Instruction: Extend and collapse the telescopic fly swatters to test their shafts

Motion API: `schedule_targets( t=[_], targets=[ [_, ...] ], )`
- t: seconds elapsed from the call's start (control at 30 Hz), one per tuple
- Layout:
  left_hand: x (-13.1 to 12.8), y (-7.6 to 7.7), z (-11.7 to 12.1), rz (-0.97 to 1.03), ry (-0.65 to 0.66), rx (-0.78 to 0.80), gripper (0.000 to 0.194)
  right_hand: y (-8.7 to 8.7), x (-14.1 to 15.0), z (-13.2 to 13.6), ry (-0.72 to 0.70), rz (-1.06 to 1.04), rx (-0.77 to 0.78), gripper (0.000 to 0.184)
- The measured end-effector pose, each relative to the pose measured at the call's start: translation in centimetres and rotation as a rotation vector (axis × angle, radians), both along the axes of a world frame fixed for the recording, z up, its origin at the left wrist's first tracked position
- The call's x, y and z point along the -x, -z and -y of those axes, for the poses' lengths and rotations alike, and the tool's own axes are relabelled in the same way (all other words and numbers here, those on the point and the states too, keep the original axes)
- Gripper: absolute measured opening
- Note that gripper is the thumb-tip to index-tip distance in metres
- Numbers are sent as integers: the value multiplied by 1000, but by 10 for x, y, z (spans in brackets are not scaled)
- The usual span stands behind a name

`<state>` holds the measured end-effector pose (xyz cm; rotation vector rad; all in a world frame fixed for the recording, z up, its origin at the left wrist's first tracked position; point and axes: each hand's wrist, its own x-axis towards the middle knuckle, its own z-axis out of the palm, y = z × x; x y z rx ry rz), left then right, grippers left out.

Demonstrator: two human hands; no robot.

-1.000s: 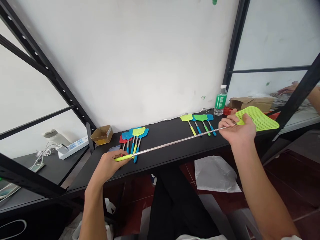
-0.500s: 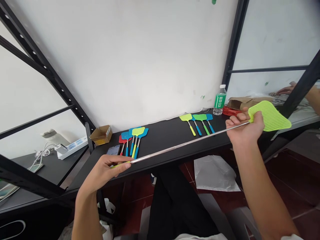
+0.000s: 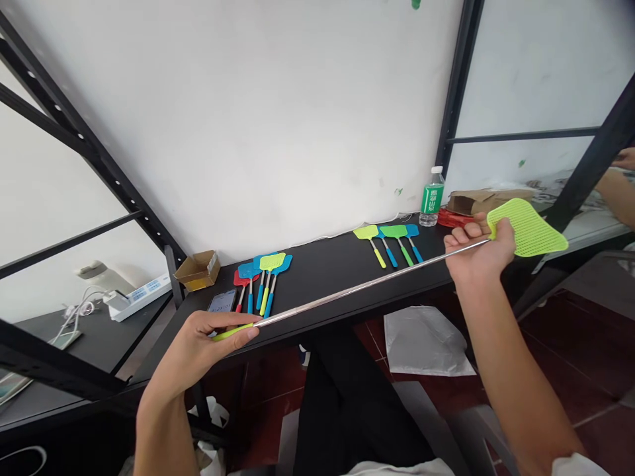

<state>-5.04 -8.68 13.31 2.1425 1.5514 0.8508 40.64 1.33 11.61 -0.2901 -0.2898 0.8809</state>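
Note:
A yellow-green fly swatter with a long extended metal rod spans the space between my hands, over the front of the black table. My left hand pinches its yellow-green handle near the rod's end. At the other end, my right hand grips the swatter beside its perforated head, thumb against the head's base. Behind the left hand lies a bunch of short swatters in blue, yellow-green and red. Farther right, a second row of short swatters in yellow-green, blue and green lies near the wall.
On the black table are a phone, a small open cardboard box and a water bottle. Black metal posts stand at both sides. A power strip lies left. Someone else's arm shows at far right.
Over the last second my hands have moved farther apart and the rod between them is longer. The swatter's head shifted right, then slightly back left; the left hand moved down and left.

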Motion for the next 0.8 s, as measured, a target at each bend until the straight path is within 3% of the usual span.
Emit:
schedule_targets(
  t=[0.8],
  targets=[
    [-2,-4,6,4,-23,-73,32,-6,17,6,-3,1,-24,48]
  ],
)
